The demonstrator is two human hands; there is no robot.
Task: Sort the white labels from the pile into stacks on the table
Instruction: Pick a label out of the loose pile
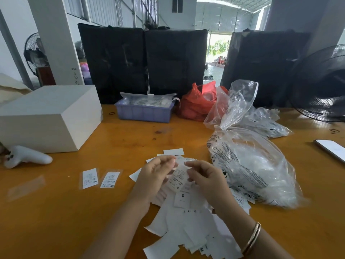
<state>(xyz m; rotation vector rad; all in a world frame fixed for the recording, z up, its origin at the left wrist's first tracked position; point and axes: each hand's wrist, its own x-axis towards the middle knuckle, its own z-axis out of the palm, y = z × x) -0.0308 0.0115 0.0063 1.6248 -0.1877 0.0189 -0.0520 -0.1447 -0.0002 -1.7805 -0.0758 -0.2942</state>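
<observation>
From my remote seat I see both hands raised over a loose pile of white labels (186, 227) spread on the glossy orange wooden table (93, 212). The left hand (155, 176) and right hand (203, 180) each pinch an edge of one thin, slightly curled white label (178, 177) between thumb and fingertips; it carries fine black print and hangs between them just above the pile. Under it lies a small square tag marked S (182, 200). The pile is flat paper rectangles, overlapping at all angles, running from the hands down to the near table edge.

To the left, apart from the pile, two narrow labels in clear sleeves (100, 178) lie side by side, both marked XS. A crinkled clear plastic bag (252, 165) with black print bulges just right of the pile, touching its edge. Further back sit a lavender ribbed plastic bin (143, 113) and a red plastic bag (197, 103). A tall block of white sheets (48, 116) stands at left, with a smooth white controller (26, 158) beside it. A thin metal bangle (252, 238) circles the right wrist
</observation>
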